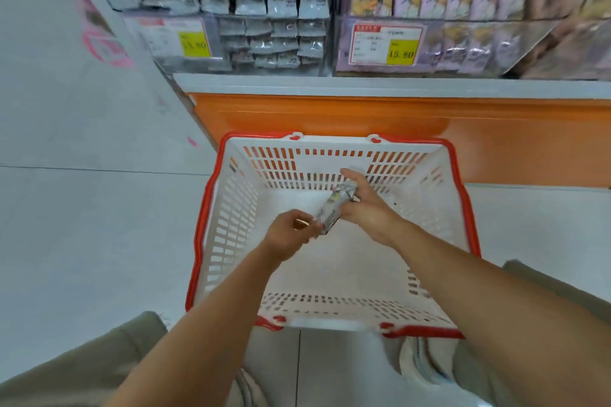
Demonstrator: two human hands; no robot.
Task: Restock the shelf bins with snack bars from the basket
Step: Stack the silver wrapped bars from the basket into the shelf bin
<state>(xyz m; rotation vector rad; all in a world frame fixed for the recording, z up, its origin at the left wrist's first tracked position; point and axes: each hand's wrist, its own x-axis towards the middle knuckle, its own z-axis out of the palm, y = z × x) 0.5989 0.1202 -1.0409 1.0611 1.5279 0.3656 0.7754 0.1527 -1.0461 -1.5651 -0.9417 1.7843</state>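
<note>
Crouching low here, with knees in olive trousers filling both bottom corners and a pale shoe tucked just behind the near rim of the basket. Reaching both bare forearms in over that red rim. Gripping the far end of the snack bar in the right hand, fingers wrapped round it. Pinching the near end with the left hand, fingers curled tight. Holding the bar tilted above the basket's white bottom, about mid-basket, well apart from the slotted walls on every side, so open room all round both hands. Setting the basket's far rim just beside the orange base panel, under a grey ledge. Leaving a wide stretch of open floor to the left. Cannot read the bar's wrapper, blurred. Cannot identify a gold sliver at the left fingertips either. Up top, two clear-fronted shelf bins: grey packets in the left bin, lilac packets in the right bin, all smeared, with the right one cut off at the frame edge. Reading 15.80 on both yellow price tags. Underfoot, pale grey tiles, with a pink floor sticker far left.
</note>
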